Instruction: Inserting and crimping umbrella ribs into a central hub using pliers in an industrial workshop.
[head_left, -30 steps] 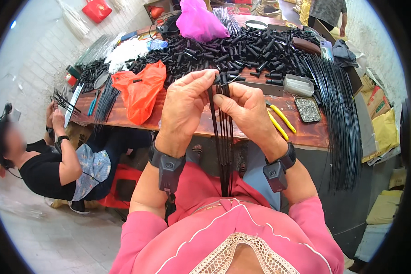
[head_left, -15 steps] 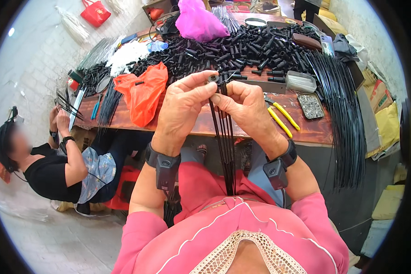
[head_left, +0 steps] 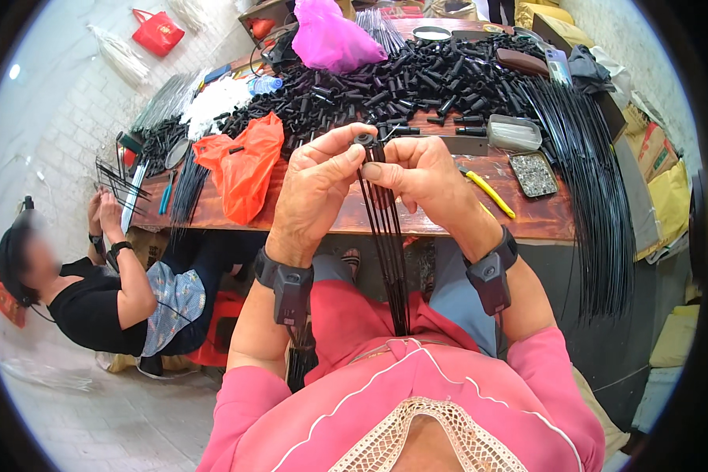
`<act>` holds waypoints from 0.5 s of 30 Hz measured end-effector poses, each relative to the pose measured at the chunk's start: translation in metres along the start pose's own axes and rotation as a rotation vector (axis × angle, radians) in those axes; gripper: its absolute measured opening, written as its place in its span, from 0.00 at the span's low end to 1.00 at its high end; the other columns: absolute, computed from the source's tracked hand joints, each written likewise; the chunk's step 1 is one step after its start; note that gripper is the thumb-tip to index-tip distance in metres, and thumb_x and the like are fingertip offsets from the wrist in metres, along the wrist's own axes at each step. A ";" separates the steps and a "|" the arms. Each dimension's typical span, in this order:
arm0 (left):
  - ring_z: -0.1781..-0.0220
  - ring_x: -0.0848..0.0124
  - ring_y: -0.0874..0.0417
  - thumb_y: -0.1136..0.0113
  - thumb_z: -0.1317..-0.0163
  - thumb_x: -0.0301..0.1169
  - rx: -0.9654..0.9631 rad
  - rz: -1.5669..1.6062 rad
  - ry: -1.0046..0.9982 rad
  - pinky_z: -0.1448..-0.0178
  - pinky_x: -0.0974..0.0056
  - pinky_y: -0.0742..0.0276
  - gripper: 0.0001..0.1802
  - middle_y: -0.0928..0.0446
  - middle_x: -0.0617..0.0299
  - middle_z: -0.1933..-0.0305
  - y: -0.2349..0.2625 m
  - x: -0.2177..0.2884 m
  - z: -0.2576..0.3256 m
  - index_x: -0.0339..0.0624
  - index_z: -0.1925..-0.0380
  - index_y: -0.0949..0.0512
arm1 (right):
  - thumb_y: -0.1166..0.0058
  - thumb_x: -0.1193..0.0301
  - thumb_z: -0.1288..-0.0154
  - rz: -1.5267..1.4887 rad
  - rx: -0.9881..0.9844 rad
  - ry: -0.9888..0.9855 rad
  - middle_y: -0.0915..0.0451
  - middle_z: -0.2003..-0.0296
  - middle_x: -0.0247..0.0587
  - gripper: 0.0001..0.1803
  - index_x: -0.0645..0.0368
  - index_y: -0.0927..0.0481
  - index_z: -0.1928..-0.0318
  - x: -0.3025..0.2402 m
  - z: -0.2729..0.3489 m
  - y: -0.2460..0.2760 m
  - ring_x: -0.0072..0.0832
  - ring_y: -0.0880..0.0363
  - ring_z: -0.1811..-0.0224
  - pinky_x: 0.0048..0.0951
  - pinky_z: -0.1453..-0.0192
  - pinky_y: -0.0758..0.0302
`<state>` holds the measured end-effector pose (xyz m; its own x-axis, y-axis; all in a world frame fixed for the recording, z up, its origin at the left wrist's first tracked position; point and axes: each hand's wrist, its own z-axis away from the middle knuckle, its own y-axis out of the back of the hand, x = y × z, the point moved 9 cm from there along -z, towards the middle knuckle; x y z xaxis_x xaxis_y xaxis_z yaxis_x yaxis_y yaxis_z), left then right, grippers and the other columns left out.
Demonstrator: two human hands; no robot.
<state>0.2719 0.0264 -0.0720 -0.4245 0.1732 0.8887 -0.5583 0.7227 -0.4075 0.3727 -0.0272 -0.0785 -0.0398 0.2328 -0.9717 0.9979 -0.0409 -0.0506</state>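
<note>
Between the two raised hands hangs a bundle of thin black rods (head_left: 385,252), straight and glossy, reaching down to the lap; the left hand (head_left: 316,185) pinches a small black cap (head_left: 364,140) at its top; the right hand (head_left: 421,175) grips the rods just beside it, above the tabletop (head_left: 354,220).

Pink top, black wrist devices (head_left: 293,285)
</note>
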 end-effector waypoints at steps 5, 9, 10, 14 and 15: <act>0.58 0.79 0.21 0.43 0.33 0.28 -0.043 -0.026 -0.018 0.50 0.71 0.27 0.14 0.19 0.64 0.59 -0.004 -0.001 -0.004 0.34 0.49 0.22 | 0.33 0.64 0.41 -0.153 0.013 -0.010 0.21 0.79 0.31 0.13 0.61 0.18 0.71 0.013 0.000 0.003 0.13 0.26 0.79 0.15 0.82 0.31; 0.58 0.79 0.22 0.44 0.32 0.29 -0.021 -0.049 -0.043 0.50 0.71 0.27 0.14 0.19 0.64 0.59 -0.006 -0.001 0.000 0.34 0.50 0.22 | 0.33 0.63 0.41 -0.178 0.020 0.027 0.20 0.79 0.31 0.13 0.61 0.18 0.71 0.013 0.001 0.003 0.13 0.26 0.79 0.15 0.81 0.31; 0.58 0.79 0.22 0.44 0.32 0.29 -0.019 -0.057 -0.051 0.50 0.71 0.27 0.14 0.19 0.64 0.59 -0.007 0.000 0.002 0.34 0.50 0.22 | 0.34 0.63 0.40 -0.184 -0.004 0.030 0.19 0.77 0.32 0.13 0.61 0.19 0.70 0.015 0.001 0.002 0.13 0.25 0.79 0.15 0.80 0.30; 0.57 0.78 0.22 0.45 0.31 0.29 -0.011 -0.048 -0.072 0.48 0.70 0.28 0.14 0.20 0.64 0.59 -0.007 0.001 0.003 0.34 0.49 0.23 | 0.38 0.63 0.36 -0.213 -0.009 0.027 0.18 0.75 0.33 0.13 0.62 0.18 0.68 0.012 0.001 0.004 0.13 0.24 0.79 0.13 0.80 0.30; 0.57 0.78 0.22 0.45 0.31 0.29 -0.012 -0.052 -0.069 0.48 0.70 0.28 0.14 0.20 0.64 0.59 -0.007 0.001 0.003 0.34 0.49 0.23 | 0.38 0.63 0.36 -0.217 -0.007 0.029 0.18 0.75 0.33 0.13 0.62 0.18 0.68 0.008 0.002 0.005 0.13 0.24 0.79 0.13 0.80 0.30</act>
<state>0.2731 0.0189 -0.0692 -0.4437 0.0887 0.8918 -0.5725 0.7375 -0.3581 0.3770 -0.0277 -0.0873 -0.2519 0.2629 -0.9314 0.9665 0.0197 -0.2559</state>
